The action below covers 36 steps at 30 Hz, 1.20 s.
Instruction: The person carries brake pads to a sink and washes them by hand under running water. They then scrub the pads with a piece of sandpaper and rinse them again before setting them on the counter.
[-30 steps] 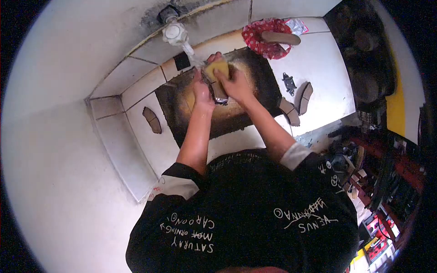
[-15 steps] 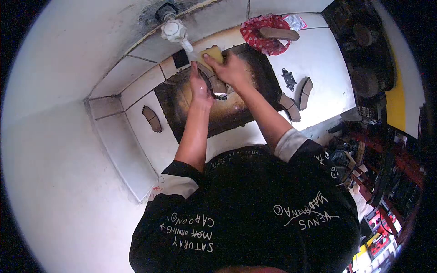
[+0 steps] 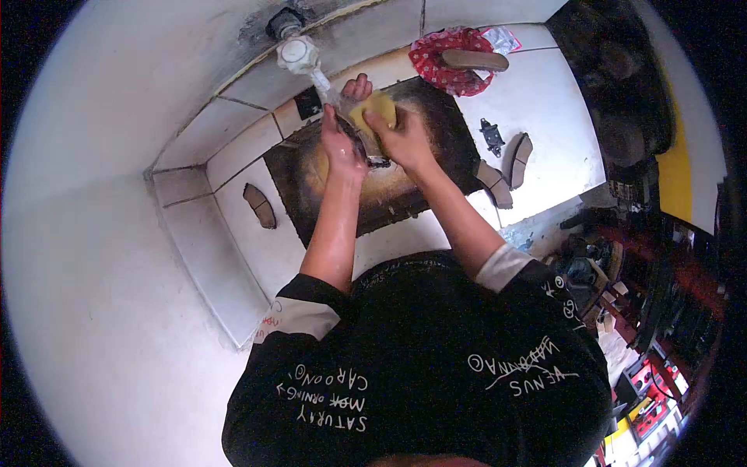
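Brake pad point(image 3: 367, 148) mostly hidden between left hand point(image 3: 342, 148), right hand point(image 3: 405, 140), sponge point(image 3: 375, 109)

Black short-sleeved T-shirt point(image 3: 420, 366), white hand-lettered print across front: "SATURAY", "CAROON", "VENUS", plus crossed-out words and small circled marks. White-grey inner sleeves point(image 3: 299, 317) showing below black sleeve hems, faint red marking on left one. Forearms bare, wet. No gloves, no wristwear.
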Tool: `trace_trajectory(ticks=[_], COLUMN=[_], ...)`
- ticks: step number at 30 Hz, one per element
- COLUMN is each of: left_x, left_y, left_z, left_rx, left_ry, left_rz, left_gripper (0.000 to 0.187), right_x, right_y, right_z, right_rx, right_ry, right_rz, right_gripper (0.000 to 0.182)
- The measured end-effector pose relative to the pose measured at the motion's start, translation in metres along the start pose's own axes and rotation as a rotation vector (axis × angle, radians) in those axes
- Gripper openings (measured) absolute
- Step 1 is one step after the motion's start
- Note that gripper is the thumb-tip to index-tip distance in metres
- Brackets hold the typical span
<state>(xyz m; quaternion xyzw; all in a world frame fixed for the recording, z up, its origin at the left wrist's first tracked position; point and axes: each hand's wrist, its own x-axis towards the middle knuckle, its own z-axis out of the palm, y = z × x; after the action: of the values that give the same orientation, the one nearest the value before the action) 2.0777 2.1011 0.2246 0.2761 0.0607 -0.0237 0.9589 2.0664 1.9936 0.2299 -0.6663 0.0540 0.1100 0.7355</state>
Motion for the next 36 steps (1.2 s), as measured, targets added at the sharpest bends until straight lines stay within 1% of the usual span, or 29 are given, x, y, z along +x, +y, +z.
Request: trace_trajectory(ticks=[1,2,3,5,6,8,9,11,12,14,15,18,20,23,24,26,27,29,30,31,32,33,34,35,36], left_x=[-0.002,-0.002,-0.001,0.009,0.014,0.024,0.027,0.032,0.031,0.027,0.027,0.025,0.022,0.02,0.019,0.016,0.016,0.018,0.011,0.011,0.01,0.008,0.004,-0.003,-0.01], left_y=[-0.001,-0.002,-0.002,0.002,0.003,0.006,0.006,0.004,0.004,0.004,0.002,-0.008,-0.012,-0.017,-0.017,-0.017,-0.016,-0.013,-0.006,-0.006,-0.007,-0.005,-0.008,-0.007,-0.006], left_z=[0.006,0.012,0.009,0.002,-0.004,-0.018,-0.021,-0.023,-0.021,-0.018,-0.02,-0.022,-0.018,-0.032,-0.034,-0.039,-0.046,-0.059,-0.036,-0.048,-0.061,-0.064,-0.067,-0.071,-0.08], left_rx=[0.07,0.076,0.078,0.045,0.045,-0.054,-0.054,-0.114,-0.117,-0.265,-0.266,-0.343,-0.301,-0.367,-0.363,-0.496,-0.494,-0.284,-0.24,-0.245,-0.169,-0.093,-0.033,-0.046,0.096], left_ry=[0.009,0.022,0.02,0.0,0.004,0.046,0.045,0.022,0.019,-0.09,-0.091,-0.083,0.043,-0.026,-0.027,0.024,0.024,0.089,0.365,0.369,0.364,0.358,0.426,0.429,0.428], left_rz=[-0.007,-0.011,-0.01,-0.033,-0.027,-0.05,-0.046,-0.057,-0.057,-0.136,-0.141,-0.205,-0.198,-0.241,-0.235,-0.29,-0.274,-0.374,-0.443,-0.424,-0.518,-0.612,-0.621,-0.603,-0.636], left_gripper=[0.063,0.062,0.062,0.06,0.06,0.058,0.058,0.058,0.058,0.057,0.057,0.056,0.056,0.059,0.059,0.059,0.059,0.058,0.057,0.057,0.057,0.057,0.058,0.058,0.058], right_x=[0.009,0.019,0.016,0.008,0.0,-0.021,-0.029,-0.041,-0.047,-0.057,-0.057,-0.051,-0.042,-0.042,-0.037,-0.016,-0.005,0.012,0.01,0.019,0.021,0.02,0.02,0.024,0.031], right_y=[0.0,0.014,0.019,0.028,0.027,0.024,0.032,0.056,0.058,0.064,0.066,0.071,0.068,0.013,0.016,0.027,0.032,0.038,0.015,0.013,0.012,-0.002,-0.016,-0.012,-0.002], right_z=[0.001,0.001,0.002,0.0,-0.005,-0.021,-0.028,-0.045,-0.057,-0.078,-0.083,-0.09,-0.086,-0.057,-0.054,-0.048,-0.05,-0.064,-0.068,-0.074,-0.079,-0.079,-0.074,-0.069,-0.063], right_rx=[-0.134,-0.194,-0.192,-0.069,-0.07,-0.035,-0.035,0.304,0.3,0.284,0.331,0.359,0.192,0.069,0.072,-0.071,-0.07,-0.345,-0.242,-0.297,-0.329,-0.362,-0.384,-0.388,-0.543], right_ry=[0.136,0.156,0.156,0.129,0.121,-0.093,-0.096,-0.008,-0.007,0.193,0.258,0.326,0.27,0.213,0.207,0.109,0.094,0.315,0.289,0.343,0.358,0.373,0.386,0.366,0.242], right_rz=[0.01,-0.06,-0.062,-0.144,-0.144,-0.109,-0.111,0.249,0.246,0.35,0.323,0.296,0.272,0.086,0.082,-0.12,-0.124,-0.237,-0.312,-0.386,-0.387,-0.389,-0.467,-0.475,-0.462], right_gripper=[0.04,0.04,0.04,0.038,0.038,0.039,0.039,0.041,0.041,0.045,0.05,0.048,0.046,0.046,0.046,0.042,0.042,0.045,0.042,0.04,0.038,0.037,0.037,0.037,0.037])
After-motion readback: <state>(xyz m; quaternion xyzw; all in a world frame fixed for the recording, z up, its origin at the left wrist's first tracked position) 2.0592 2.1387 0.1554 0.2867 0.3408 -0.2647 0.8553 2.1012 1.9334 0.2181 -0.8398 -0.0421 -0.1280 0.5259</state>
